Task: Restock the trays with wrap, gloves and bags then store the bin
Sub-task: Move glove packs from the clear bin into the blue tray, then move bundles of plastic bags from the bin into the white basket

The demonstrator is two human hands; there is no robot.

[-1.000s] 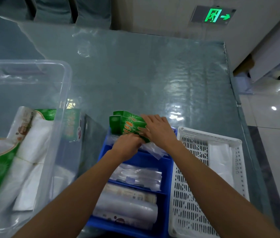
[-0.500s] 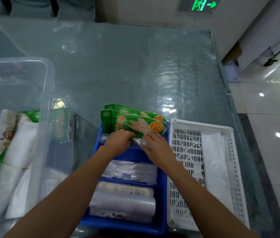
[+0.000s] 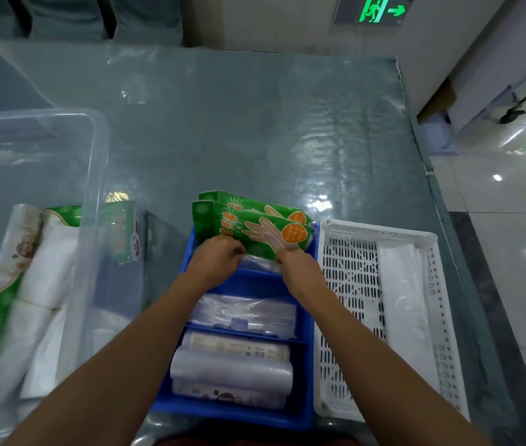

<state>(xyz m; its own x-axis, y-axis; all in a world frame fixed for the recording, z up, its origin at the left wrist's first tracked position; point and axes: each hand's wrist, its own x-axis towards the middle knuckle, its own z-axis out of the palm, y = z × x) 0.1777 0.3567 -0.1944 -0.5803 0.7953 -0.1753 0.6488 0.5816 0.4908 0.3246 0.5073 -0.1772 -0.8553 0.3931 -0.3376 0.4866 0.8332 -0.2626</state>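
The left hand (image 3: 215,259) is curled shut over the near left edge of the green glove packs (image 3: 252,225), and the right hand (image 3: 297,263) pinches their near right edge between thumb and fingers (image 3: 282,249), so both hands grip the same bundle from the near side. The packs stand on edge in the far compartment of the blue divided tray (image 3: 303,413), tilted away from the person, their long axis running left to right across the tray; there look to be two, one behind the other, though the overlap makes the count uncertain. The packs lie straight ahead of both hands, neither hand clearly nearer, so seating them is likely a shared push down and forward. Clear plastic (image 3: 260,263) sits under the packs between the hands. Nearer compartments hold a clear bagged pack (image 3: 244,313) and wrap rolls (image 3: 232,370). The white perforated tray (image 3: 351,284) touches the blue one's right side, holding white bags (image 3: 405,304). The clear storage bin (image 3: 94,149), left, holds more stock.
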